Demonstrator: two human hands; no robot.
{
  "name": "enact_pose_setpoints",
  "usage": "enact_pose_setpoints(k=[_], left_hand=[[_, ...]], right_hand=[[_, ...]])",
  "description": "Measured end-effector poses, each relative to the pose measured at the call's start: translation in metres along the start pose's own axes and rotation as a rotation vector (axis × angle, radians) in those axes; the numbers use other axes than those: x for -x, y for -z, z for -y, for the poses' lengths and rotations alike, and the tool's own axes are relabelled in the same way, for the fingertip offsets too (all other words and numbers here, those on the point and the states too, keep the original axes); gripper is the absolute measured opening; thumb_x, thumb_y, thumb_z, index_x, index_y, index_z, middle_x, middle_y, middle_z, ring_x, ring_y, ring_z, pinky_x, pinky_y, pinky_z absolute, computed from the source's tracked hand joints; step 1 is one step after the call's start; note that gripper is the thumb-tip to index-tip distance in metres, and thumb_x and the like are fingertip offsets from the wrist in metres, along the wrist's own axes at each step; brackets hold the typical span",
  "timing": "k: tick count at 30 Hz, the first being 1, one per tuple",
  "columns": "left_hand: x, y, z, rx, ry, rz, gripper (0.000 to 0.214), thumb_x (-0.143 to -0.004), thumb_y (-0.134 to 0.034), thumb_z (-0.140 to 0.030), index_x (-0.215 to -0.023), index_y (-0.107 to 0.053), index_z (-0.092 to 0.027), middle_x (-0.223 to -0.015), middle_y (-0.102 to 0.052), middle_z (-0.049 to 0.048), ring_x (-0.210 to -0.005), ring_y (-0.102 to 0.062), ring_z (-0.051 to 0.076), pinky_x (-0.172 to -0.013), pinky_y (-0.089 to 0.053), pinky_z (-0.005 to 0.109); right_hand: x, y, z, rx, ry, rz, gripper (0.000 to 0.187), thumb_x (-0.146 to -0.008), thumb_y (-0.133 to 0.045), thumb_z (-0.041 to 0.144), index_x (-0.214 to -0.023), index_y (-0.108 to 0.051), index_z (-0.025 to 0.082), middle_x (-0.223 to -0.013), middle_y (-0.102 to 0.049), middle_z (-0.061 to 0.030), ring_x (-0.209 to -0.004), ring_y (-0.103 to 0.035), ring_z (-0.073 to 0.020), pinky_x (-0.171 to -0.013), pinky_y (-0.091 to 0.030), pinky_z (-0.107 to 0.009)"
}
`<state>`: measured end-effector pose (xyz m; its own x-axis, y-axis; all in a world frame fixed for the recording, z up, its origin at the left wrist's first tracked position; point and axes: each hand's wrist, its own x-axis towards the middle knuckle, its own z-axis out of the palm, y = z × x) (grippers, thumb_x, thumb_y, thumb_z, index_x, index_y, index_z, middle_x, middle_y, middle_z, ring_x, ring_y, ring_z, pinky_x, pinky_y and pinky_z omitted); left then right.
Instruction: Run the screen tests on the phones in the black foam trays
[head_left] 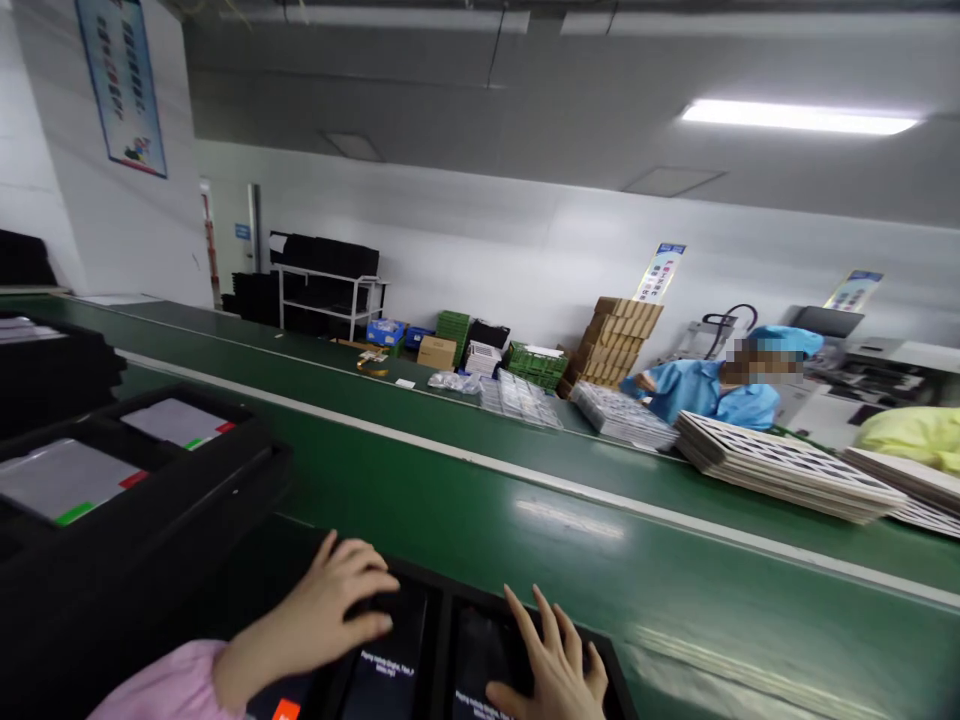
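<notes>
Spread and slightly bent are the fingers of your left hand [337, 600], at one dark phone [386, 655]; your right hand [561, 665], also spread, is at the neighbouring phone [478, 650]. Both lie in a black tray [440, 640] on the green bench [375, 490]; whether you touch them is not clear.

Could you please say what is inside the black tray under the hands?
Two dark screens with white text and, left of them, an orange-red patch. The left hand and right hand partly cover the screens; anything under the hands is hidden.
</notes>
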<state>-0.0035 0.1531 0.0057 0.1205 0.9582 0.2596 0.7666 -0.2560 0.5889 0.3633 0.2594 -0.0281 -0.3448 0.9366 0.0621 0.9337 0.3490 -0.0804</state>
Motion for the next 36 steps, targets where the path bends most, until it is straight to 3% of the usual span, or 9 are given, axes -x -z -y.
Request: enact_pose_setpoints(k=[3,6,14,18,23,27,29,32,36], left_hand=[[0.021,-0.032,-0.033,-0.081,-0.143,0.177,0.051,-0.094,-0.074,-0.054,-0.144,-0.062,-0.049,-0.148,-0.067,0.0015,-0.15,-0.049,0.036,-0.126,-0.002,0.084],[0.036,-0.049,-0.044,-0.087,-0.131,0.184,0.049,-0.1,-0.065,-0.051,-0.149,-0.059,-0.045,-0.15,-0.066,0.0052,-0.149,-0.05,0.037,-0.123,0.0,0.088],[0.036,-0.043,-0.052,-0.219,-0.104,0.21,0.043,-0.107,-0.052,-0.053,-0.144,-0.065,-0.035,-0.15,-0.067,0.0081,-0.149,-0.05,0.036,-0.116,0.011,0.09],[0.032,-0.037,-0.057,-0.301,-0.146,0.189,0.042,-0.108,-0.052,-0.05,-0.145,-0.064,-0.033,-0.149,-0.067,0.0078,-0.148,-0.051,0.034,-0.118,0.012,0.087],[0.066,-0.008,-0.05,-0.37,-0.126,0.094,0.043,-0.108,-0.051,-0.042,-0.15,-0.059,-0.036,-0.154,-0.063,0.0077,-0.148,-0.05,0.034,-0.126,0.003,0.081],[0.127,0.01,-0.037,-0.372,-0.034,-0.072,0.041,-0.105,-0.056,-0.036,-0.146,-0.063,-0.039,-0.148,-0.067,0.0047,-0.142,-0.056,0.03,-0.134,-0.018,0.062],[0.148,0.007,-0.036,-0.385,-0.008,-0.054,0.04,-0.104,-0.059,-0.034,-0.143,-0.065,-0.039,-0.145,-0.068,0.0048,-0.138,-0.059,0.029,-0.134,-0.018,0.06],[0.154,-0.005,-0.044,-0.425,-0.008,-0.044,0.04,-0.103,-0.061,-0.032,-0.141,-0.066,-0.037,-0.148,-0.066,0.0069,-0.139,-0.058,0.029,-0.134,-0.017,0.061],[0.138,-0.014,-0.059,-0.472,-0.055,-0.037,0.037,-0.101,-0.064,-0.03,-0.137,-0.069,-0.036,-0.149,-0.065,0.0077,-0.142,-0.056,0.03,-0.134,-0.014,0.064]], right_hand=[[0.0,0.008,0.002,0.032,-0.031,0.045,0.096,-0.076,-0.078,0.054,-0.163,-0.039,0.048,-0.175,-0.029,-0.0067,-0.159,-0.028,-0.047,-0.117,-0.023,-0.079],[0.002,0.013,0.005,0.035,-0.045,0.084,0.101,-0.076,-0.079,0.064,-0.165,-0.035,0.047,-0.176,-0.028,-0.01,-0.158,-0.026,-0.0496,-0.114,-0.025,-0.081],[0.006,0.01,0.009,-0.08,-0.008,0.028,0.106,-0.079,-0.074,0.078,-0.168,-0.031,0.04,-0.173,-0.027,-0.0185,-0.154,-0.026,-0.0558,-0.106,-0.027,-0.088],[0.015,0.024,0.012,-0.173,0.05,-0.086,0.086,-0.092,-0.064,0.073,-0.165,-0.04,0.035,-0.171,-0.032,-0.0193,-0.152,-0.029,-0.0513,-0.109,-0.027,-0.085],[0.071,0.059,-0.013,-0.345,0.228,-0.167,0.048,-0.112,-0.035,0.049,-0.14,-0.068,0.029,-0.146,-0.063,-0.0103,-0.135,-0.056,-0.0277,-0.111,-0.047,-0.052],[0.14,0.061,-0.03,-0.299,0.337,-0.208,0.043,-0.111,-0.043,0.05,-0.106,-0.082,0.031,-0.138,-0.07,-0.0044,-0.127,-0.06,-0.0273,-0.104,-0.048,-0.048],[0.16,0.053,-0.025,-0.164,0.342,-0.3,0.04,-0.11,-0.047,0.051,-0.104,-0.081,0.031,-0.138,-0.07,-0.004,-0.126,-0.06,-0.0285,-0.105,-0.044,-0.05],[0.163,0.041,0.001,-0.102,0.337,-0.399,0.031,-0.108,-0.053,0.046,-0.111,-0.079,0.028,-0.141,-0.069,-0.0046,-0.128,-0.06,-0.0283,-0.111,-0.04,-0.05],[0.146,0.035,0.044,-0.206,0.439,-0.291,0.034,-0.108,-0.054,0.05,-0.129,-0.073,0.032,-0.155,-0.059,-0.0054,-0.133,-0.058,-0.0278,-0.118,-0.034,-0.053]])
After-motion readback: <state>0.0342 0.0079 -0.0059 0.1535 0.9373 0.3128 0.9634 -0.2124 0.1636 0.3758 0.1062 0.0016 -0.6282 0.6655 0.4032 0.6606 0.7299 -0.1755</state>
